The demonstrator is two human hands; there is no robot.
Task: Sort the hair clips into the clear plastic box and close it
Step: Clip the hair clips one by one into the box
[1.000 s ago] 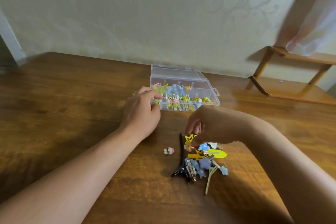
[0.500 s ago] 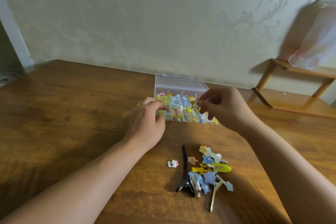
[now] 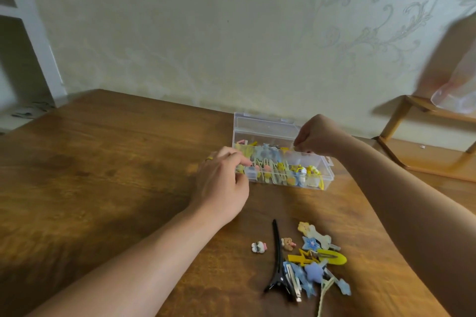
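The clear plastic box (image 3: 327, 175) stands on the wooden table (image 3: 103, 188) with its lid (image 3: 265, 126) up at the back and several coloured hair clips inside. My left hand (image 3: 221, 185) grips the box's left front corner, fingers curled over the rim. Above the back compartment, my right hand (image 3: 316, 139) pinches its fingertips on a small hair clip that is mostly hidden. Nearer me lies a pile of loose clips (image 3: 314, 262), among them a long black clip (image 3: 277, 260), a tiny white one (image 3: 258, 247) and a small bear clip (image 3: 288, 243).
A low wooden rack (image 3: 412, 157) stands at the table's right, with a pale plastic bag (image 3: 456, 95) on its upper shelf. The patterned wall runs just behind the box. A white shelf unit (image 3: 25, 33) stands at the far left.
My right hand lifted a yellow clip from the pile and carried it up over the box, now to its back compartment. The left hand stayed on the box.
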